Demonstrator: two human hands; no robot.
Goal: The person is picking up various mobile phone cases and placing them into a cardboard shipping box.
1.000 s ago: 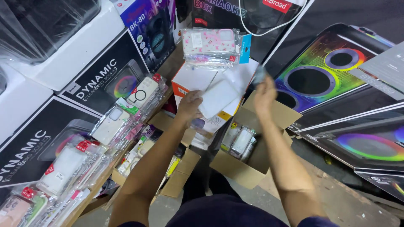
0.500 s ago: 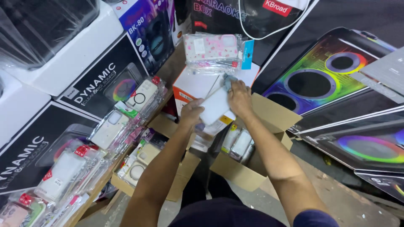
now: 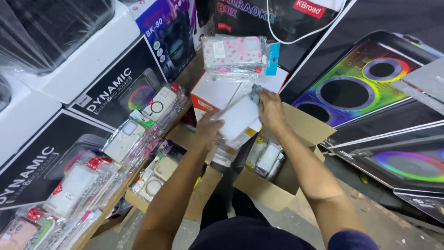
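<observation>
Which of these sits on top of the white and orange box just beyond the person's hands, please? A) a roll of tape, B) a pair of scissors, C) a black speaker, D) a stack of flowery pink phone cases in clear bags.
D: the stack of flowery pink phone cases in clear bags rests on the white and orange box.

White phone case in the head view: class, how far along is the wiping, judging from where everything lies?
Done: wrapped cases lie in rows on the left. In hand: the left hand holds the white case while the right hand presses a grey cloth to its top edge. Left: more cases sit in the open box below; how many cannot be told.
</observation>
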